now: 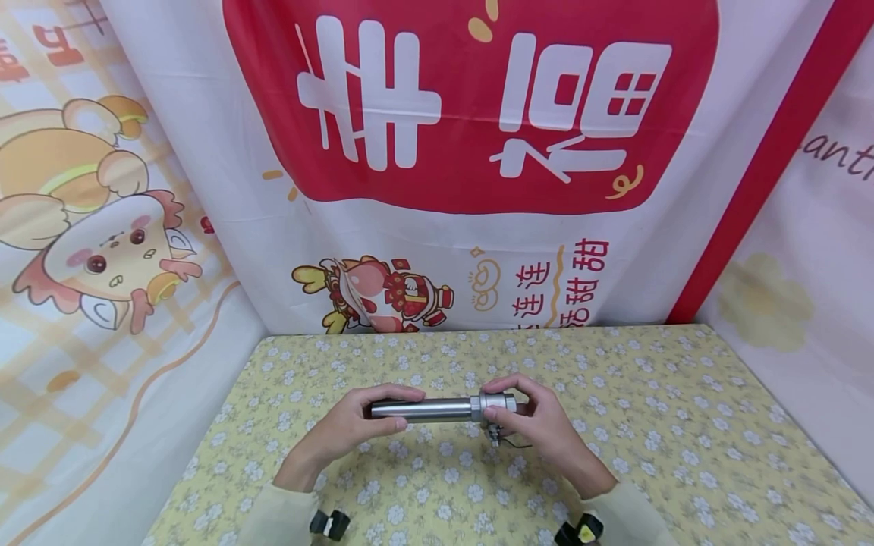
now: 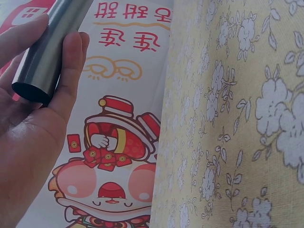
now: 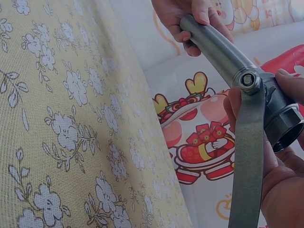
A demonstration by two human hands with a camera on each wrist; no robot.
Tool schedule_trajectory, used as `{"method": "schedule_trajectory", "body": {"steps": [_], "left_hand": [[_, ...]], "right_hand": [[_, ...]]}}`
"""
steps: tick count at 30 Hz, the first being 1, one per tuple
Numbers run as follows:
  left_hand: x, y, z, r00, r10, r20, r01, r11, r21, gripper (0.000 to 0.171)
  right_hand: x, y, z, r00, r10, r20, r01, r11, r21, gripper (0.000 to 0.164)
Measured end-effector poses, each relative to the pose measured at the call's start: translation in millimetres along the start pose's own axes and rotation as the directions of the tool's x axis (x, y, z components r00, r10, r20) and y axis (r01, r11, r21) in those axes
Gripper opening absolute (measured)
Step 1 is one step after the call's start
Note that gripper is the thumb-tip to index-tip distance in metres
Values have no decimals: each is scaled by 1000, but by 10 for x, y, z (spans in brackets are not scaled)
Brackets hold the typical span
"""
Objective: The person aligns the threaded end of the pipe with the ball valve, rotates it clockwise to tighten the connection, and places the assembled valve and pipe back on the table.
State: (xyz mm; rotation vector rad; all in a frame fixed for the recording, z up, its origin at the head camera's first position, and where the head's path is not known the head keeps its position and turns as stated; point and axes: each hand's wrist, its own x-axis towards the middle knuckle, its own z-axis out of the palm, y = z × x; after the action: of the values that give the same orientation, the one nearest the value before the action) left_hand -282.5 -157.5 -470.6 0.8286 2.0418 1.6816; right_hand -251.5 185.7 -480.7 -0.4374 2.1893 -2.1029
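Note:
A steel pipe (image 1: pixel 440 410) lies roughly level above the table, joined at its right end to a metal ball valve (image 3: pixel 276 107). My left hand (image 1: pixel 348 425) grips the pipe's free end, thumb on one side and fingers on the other. In the left wrist view that end shows a dark round opening, and the pipe (image 2: pixel 50 52) leans between the fingers. The valve body sits in the grip of my right hand (image 1: pixel 542 425). From a nut on the valve, a flat metal lever (image 3: pixel 249 156) runs down in the right wrist view. Fingers hide part of the valve.
Below the hands is a table with a yellow flowered cloth (image 1: pixel 423 493). A white printed curtain (image 1: pixel 478 265) hangs at its back edge, and others stand at left (image 1: pixel 205 379) and right (image 1: pixel 785 394). Each wrist wears a dark strap (image 1: pixel 330 524).

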Motion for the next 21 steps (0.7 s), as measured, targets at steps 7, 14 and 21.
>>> {"method": "schedule_trajectory", "body": {"steps": [7, 14, 21], "left_hand": [[16, 11, 25, 1000, 30, -1, -30, 1000, -2, 43], [17, 9, 35, 1000, 27, -7, -27, 999, 31, 45], [23, 16, 31, 1000, -5, -12, 5, 999, 47, 50]], "right_hand": [[-2, -6, 3, 1000, -3, -1, 3, 1000, 0, 34], [-4, 1, 2, 1000, 3, -6, -3, 1000, -4, 35], [0, -1, 2, 1000, 2, -4, -2, 1000, -4, 35]]}}
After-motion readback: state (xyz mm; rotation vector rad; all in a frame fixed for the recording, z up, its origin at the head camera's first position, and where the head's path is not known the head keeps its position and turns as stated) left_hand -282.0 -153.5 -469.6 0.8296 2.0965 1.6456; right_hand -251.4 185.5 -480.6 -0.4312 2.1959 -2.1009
